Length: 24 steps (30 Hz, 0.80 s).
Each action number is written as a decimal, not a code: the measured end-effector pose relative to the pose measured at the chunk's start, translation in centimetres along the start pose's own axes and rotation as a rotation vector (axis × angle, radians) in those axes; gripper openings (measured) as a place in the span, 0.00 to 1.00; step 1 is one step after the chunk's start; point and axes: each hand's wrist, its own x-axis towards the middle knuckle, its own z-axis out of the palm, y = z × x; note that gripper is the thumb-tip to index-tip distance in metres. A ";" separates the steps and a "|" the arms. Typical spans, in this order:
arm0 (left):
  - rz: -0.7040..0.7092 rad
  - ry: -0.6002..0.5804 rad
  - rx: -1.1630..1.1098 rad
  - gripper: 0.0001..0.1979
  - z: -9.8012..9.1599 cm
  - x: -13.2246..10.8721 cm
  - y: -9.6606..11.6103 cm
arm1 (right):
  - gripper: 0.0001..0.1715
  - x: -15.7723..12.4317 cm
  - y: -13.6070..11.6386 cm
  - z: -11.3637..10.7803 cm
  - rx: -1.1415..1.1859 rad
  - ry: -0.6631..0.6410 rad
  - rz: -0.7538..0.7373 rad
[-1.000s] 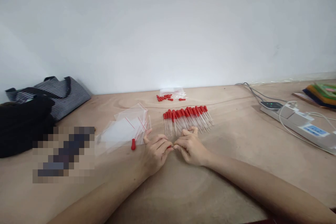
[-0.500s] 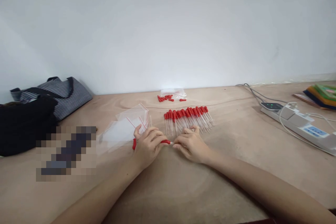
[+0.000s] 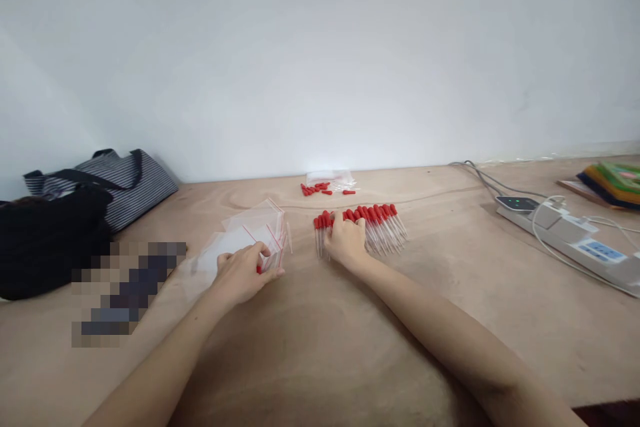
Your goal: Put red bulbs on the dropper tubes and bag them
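Note:
A row of glass droppers with red rubber bulbs [image 3: 383, 223] lies on the wooden table [image 3: 325, 353]. My right hand [image 3: 346, 240] rests on the left end of that row, fingers curled down over a dropper. My left hand [image 3: 243, 273] sits at the near edge of a pile of clear zip bags with red seal lines [image 3: 247, 230]. Its thumb and fingers pinch a small red bulb [image 3: 259, 269]. More loose red bulbs [image 3: 320, 188] lie by a small clear bag near the wall.
A striped bag [image 3: 117, 180] and a black bag [image 3: 45, 240] stand at the far left, beside a blurred-out object [image 3: 125, 293]. A white power strip [image 3: 575, 237] with cables and a phone lies at the right. Coloured books [image 3: 613, 180] are stacked behind it.
The hands, joined over one dropper before, have parted. My right hand moved forward onto the dropper row. My left hand moved left to the bags and closed on the loose red bulb.

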 end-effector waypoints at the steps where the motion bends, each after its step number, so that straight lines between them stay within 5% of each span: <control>1: -0.002 -0.006 0.001 0.18 0.1 0.0 0.1 | 0.13 0.2 -0.1 0.2 -0.018 0.004 0.007; 15: -0.069 -0.050 0.146 0.14 0.0 0.2 -0.6 | 0.17 0.3 -2.4 0.6 0.009 0.046 -0.110; 24: -0.132 -0.080 0.274 0.13 -0.4 0.1 -0.4 | 0.14 1.7 -7.5 1.7 0.021 -0.214 -0.130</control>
